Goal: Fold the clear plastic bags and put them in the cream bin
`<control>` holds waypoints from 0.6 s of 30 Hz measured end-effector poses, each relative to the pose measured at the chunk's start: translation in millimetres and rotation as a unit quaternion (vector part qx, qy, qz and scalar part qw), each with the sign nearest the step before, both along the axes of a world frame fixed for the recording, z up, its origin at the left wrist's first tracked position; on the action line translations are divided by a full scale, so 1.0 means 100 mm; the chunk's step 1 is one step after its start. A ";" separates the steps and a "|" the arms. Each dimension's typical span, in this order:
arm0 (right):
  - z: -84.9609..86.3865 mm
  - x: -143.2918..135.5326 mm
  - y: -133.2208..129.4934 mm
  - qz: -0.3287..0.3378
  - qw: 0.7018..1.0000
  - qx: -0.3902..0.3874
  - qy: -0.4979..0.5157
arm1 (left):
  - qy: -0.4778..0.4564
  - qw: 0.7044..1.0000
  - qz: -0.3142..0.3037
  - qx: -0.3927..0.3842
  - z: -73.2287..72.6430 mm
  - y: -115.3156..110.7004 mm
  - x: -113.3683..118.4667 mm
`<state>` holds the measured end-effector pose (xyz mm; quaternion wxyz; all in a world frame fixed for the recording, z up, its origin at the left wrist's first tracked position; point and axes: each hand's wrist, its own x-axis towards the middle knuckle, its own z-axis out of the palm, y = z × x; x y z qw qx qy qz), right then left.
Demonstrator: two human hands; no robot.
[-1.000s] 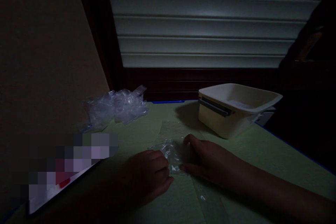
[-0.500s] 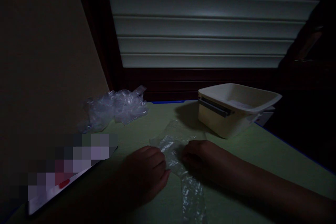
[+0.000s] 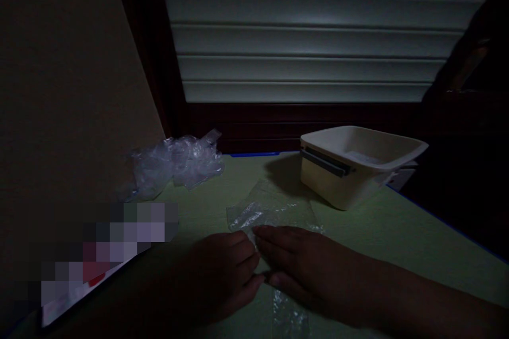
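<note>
A clear, crinkled plastic bag point(image 3: 294, 214) lies spread on the green tabletop, partly hidden under both hands. My left hand point(image 3: 228, 273) is closed at the bag's left edge, fingers curled and thumb near the fingertips; the film between them is mostly out of sight. Flat across the middle of the bag rests my right hand point(image 3: 306, 265), its fingers stretched out toward the left and almost meeting the left hand. A narrow part of the bag shows below the right hand, near the bottom of the view.
A heap of clear plastic bags point(image 3: 181, 161) sits at the back left by the wall. At the back right stands a cream bin point(image 3: 338, 185) with a grey handle and pale contents. A flat white item point(image 3: 75, 296), partly pixelated, lies at left. Behind the table point(image 3: 207, 206) is a slatted panel point(image 3: 302, 42).
My right hand has gone from curled fingers to flat ones and moved left and nearer to me across the bag. My left hand has shifted slightly right and nearer.
</note>
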<state>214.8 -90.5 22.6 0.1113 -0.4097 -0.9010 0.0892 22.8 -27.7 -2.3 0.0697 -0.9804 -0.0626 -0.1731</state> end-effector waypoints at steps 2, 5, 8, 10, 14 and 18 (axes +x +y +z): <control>0.03 0.02 -0.02 -0.005 0.999 -0.039 -0.018 | 0.000 1.000 -0.003 -0.010 0.01 -0.01 0.00; 0.08 0.09 0.00 -0.005 0.997 -0.075 -0.032 | 0.002 1.000 0.002 -0.022 0.02 -0.01 -0.01; 0.09 0.18 0.05 -0.016 0.996 -0.079 -0.047 | 0.009 1.000 -0.001 -0.024 0.02 0.00 -0.02; 0.08 0.23 0.08 -0.029 0.995 -0.074 -0.056 | 0.006 1.000 -0.005 -0.022 0.01 0.00 -0.02; 0.08 0.28 0.11 -0.035 0.994 -0.063 -0.077 | -0.003 1.000 -0.005 -0.019 0.00 0.00 -0.01; 0.07 0.30 0.15 -0.062 0.997 -0.016 -0.052 | -0.002 1.000 -0.003 -0.023 0.00 0.00 0.00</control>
